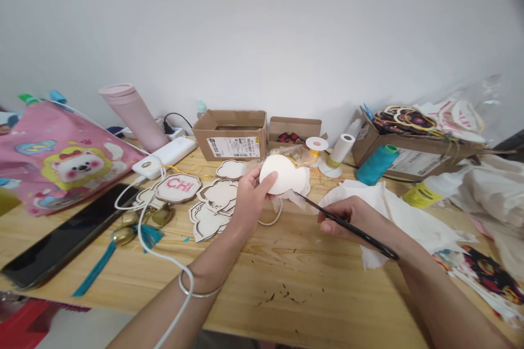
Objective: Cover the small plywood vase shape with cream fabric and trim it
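My left hand [252,194] is closed on a white gourd-shaped piece [279,173], its thumb pressed over the face. A white layer with an uneven edge shows behind the piece at its right side. In my right hand [347,218] is a slim black-handled tool [347,225], slanting up to the left. Its pale tip is at the lower edge of the white piece; whether it is a brush or a blade I cannot tell. Left of my left hand lie several scalloped white plaques [213,210] and an oval plaque [178,188] with pink letters.
Two cardboard boxes [229,131] stand by the wall, and a fuller box [405,147] sits right. White cloth [380,212], a teal thread spool [376,165] and a yellow-labelled bottle [429,190] lie right. A phone [67,237], power bank [164,157] and pink tumbler [135,117] are left. A white cable [164,257] crosses my left forearm.
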`<state>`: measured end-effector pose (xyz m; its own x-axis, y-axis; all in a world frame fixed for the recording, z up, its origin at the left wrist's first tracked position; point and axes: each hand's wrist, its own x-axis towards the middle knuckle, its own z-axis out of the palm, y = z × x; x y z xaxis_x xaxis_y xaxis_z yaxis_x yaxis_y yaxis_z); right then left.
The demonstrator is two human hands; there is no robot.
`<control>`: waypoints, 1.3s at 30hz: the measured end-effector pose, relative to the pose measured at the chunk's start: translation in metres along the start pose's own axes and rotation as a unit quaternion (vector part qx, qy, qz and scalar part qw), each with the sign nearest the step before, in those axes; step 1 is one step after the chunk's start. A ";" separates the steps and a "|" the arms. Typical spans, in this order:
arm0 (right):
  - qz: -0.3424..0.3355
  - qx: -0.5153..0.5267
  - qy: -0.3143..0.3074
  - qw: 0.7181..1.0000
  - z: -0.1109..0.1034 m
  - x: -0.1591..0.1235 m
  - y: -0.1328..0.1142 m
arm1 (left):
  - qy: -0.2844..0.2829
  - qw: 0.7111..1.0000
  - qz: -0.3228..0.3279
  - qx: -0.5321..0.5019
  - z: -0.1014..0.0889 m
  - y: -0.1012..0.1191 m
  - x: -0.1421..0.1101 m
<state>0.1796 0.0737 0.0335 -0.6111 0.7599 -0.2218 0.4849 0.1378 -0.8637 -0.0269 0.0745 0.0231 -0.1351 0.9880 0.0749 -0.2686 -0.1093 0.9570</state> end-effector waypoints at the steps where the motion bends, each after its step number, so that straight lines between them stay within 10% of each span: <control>1: 0.002 -0.001 0.000 1.000 0.000 0.000 0.000 | 0.000 1.000 0.000 -0.001 0.000 0.000 0.000; 39: 0.000 -0.093 0.032 0.995 -0.006 -0.001 0.002 | -0.010 1.000 -0.018 -0.020 -0.002 0.000 0.002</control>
<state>0.1848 0.0768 0.0342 -0.5730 0.7976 -0.1882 0.5961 0.2480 -0.7637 -0.0295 0.0766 0.0229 -0.1054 0.9933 0.0475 -0.3107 -0.0782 0.9473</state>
